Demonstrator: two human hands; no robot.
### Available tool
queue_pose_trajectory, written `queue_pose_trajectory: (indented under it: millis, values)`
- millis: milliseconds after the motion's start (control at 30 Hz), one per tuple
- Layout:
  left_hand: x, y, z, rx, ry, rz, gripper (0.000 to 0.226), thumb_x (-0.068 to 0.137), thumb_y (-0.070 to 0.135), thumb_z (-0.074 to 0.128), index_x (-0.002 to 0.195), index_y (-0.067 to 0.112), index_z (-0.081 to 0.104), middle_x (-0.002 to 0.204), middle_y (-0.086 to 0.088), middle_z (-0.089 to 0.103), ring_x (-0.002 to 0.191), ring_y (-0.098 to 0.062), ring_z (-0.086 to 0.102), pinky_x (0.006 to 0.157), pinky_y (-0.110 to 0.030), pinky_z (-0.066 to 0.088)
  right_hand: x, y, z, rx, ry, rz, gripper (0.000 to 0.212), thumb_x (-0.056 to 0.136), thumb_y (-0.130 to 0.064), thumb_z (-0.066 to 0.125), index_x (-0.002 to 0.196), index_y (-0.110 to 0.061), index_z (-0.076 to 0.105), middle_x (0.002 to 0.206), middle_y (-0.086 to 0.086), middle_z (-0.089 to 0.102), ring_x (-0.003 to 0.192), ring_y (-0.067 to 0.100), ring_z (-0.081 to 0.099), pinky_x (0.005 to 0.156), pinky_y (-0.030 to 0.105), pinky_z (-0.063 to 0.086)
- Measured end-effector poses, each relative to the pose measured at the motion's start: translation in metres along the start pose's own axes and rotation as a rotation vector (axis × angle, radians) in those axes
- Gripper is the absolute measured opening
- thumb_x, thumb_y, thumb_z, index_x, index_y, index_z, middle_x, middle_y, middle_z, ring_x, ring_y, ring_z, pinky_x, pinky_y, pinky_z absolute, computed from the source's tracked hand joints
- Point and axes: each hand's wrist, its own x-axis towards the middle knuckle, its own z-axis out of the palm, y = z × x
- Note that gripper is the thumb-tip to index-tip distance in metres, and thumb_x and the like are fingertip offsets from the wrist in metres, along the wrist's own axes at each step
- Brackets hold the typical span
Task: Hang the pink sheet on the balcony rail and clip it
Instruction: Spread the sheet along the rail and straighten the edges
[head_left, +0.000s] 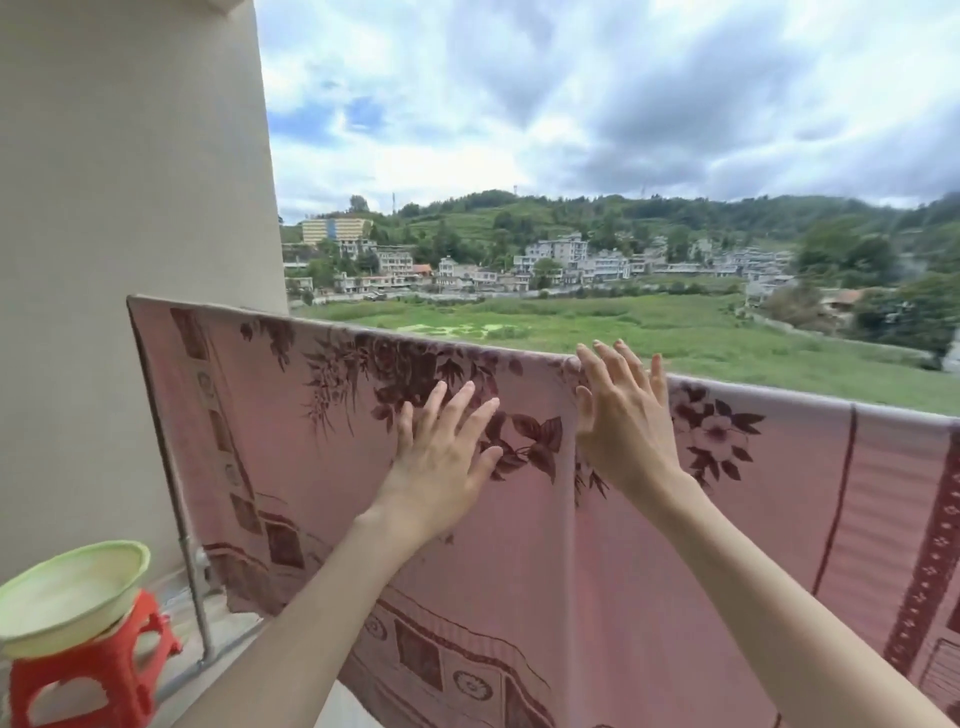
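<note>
pink sheet (545, 545) draped over rail, left hand (441, 457) and right hand (623, 421) flat against it

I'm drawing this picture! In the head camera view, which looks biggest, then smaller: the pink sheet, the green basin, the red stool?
1. Pink sheet, by far the largest; it drapes over the rail across most of the view.
2. Green basin and red stool look about alike. The stool is partly cut off by the frame and hidden under the basin, so I won't rank them.
</note>
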Motion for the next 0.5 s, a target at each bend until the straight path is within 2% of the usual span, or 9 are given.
queue_pose_trajectory:
  millis: [67, 100, 167, 233, 300, 333, 400, 467, 500]
  values:
    - [0.036, -0.002, 0.011, -0.006, 0.018, 0.071, 0.053, 0.098, 0.041, 0.024, 0.146, 0.030, 0.005, 0.156, 0.004, -0.001, 0.142, -0.018, -0.014, 0.114, -0.051, -0.006, 0.009, 0.009, 0.010, -0.073, 0.032, 0.059, 0.049, 0.091, -0.010, 0.044, 0.140, -0.008, 0.039, 0.143, 0.012, 0.044, 0.138, 0.027, 0.031, 0.116, 0.044, 0.005]
    - [0.052, -0.002, 0.017, -0.023, 0.036, 0.107, 0.053, 0.098, 0.040, 0.024, 0.146, 0.029, 0.004, 0.156, 0.004, 0.000, 0.142, -0.018, -0.013, 0.114, -0.052, -0.006, 0.012, 0.012, 0.015, -0.125, 0.066, 0.078, 0.047, 0.089, -0.012, 0.044, 0.136, -0.006, 0.044, 0.135, 0.013, 0.052, 0.130, 0.029, 0.042, 0.113, 0.045, 0.019]
    - [0.082, -0.005, 0.028, -0.069, 0.070, 0.174, 0.054, 0.098, 0.041, 0.023, 0.146, 0.029, 0.001, 0.155, 0.003, 0.001, 0.142, -0.018, -0.012, 0.113, -0.053, -0.009, 0.017, 0.015, 0.024, -0.214, 0.141, 0.113, 0.045, 0.084, -0.017, 0.046, 0.126, -0.005, 0.054, 0.113, 0.012, 0.066, 0.106, 0.030, 0.060, 0.094, 0.043, 0.040]
    - [0.108, -0.012, 0.038, -0.135, 0.105, 0.238, 0.056, 0.095, 0.048, 0.018, 0.146, 0.030, 0.005, 0.154, 0.002, 0.008, 0.143, -0.020, -0.006, 0.112, -0.051, -0.014, 0.021, 0.017, 0.032, -0.295, 0.203, 0.140, 0.039, 0.083, -0.019, 0.048, 0.117, -0.006, 0.061, 0.096, 0.010, 0.070, 0.089, 0.030, 0.064, 0.084, 0.039, 0.038]
    - [0.127, -0.024, 0.047, -0.197, 0.181, 0.305, 0.058, 0.090, 0.058, 0.010, 0.141, 0.032, 0.019, 0.142, 0.000, 0.033, 0.138, -0.024, 0.019, 0.111, -0.049, -0.010, 0.022, 0.018, 0.038, -0.378, 0.238, 0.158, 0.029, 0.086, -0.020, 0.046, 0.104, -0.008, 0.064, 0.086, 0.007, 0.067, 0.081, 0.030, 0.062, 0.081, 0.035, 0.031]
    - [0.135, -0.032, 0.051, -0.200, 0.237, 0.347, 0.054, 0.090, 0.059, 0.011, 0.134, 0.032, 0.027, 0.129, -0.001, 0.045, 0.128, -0.025, 0.035, 0.112, -0.048, -0.003, 0.022, 0.018, 0.039, -0.416, 0.260, 0.170, 0.026, 0.088, -0.022, 0.044, 0.099, -0.009, 0.064, 0.083, 0.006, 0.066, 0.079, 0.029, 0.060, 0.081, 0.034, 0.030]
    - [0.148, -0.048, 0.061, -0.180, 0.370, 0.398, 0.030, 0.094, 0.042, 0.038, 0.121, 0.029, 0.037, 0.107, 0.000, 0.055, 0.106, -0.025, 0.049, 0.108, -0.043, 0.011, 0.022, 0.015, 0.041, -0.460, 0.296, 0.190, 0.028, 0.089, -0.024, 0.039, 0.093, -0.010, 0.063, 0.080, 0.005, 0.064, 0.078, 0.028, 0.058, 0.080, 0.034, 0.030]
    - [0.152, -0.062, 0.069, -0.184, 0.467, 0.407, 0.038, 0.083, 0.020, 0.065, 0.115, 0.025, 0.044, 0.097, 0.000, 0.056, 0.097, -0.023, 0.046, 0.102, -0.040, 0.018, 0.022, 0.012, 0.043, -0.479, 0.316, 0.199, 0.030, 0.090, -0.025, 0.037, 0.093, -0.010, 0.063, 0.081, 0.005, 0.064, 0.078, 0.028, 0.058, 0.081, 0.034, 0.031]
    - [0.154, -0.071, 0.070, -0.193, 0.496, 0.408, 0.041, 0.080, 0.017, 0.069, 0.114, 0.024, 0.046, 0.095, 0.000, 0.055, 0.095, -0.022, 0.043, 0.101, -0.040, 0.020, 0.022, 0.011, 0.043, -0.489, 0.315, 0.205, 0.030, 0.091, -0.025, 0.037, 0.094, -0.010, 0.063, 0.082, 0.005, 0.064, 0.079, 0.028, 0.057, 0.082, 0.034, 0.031]
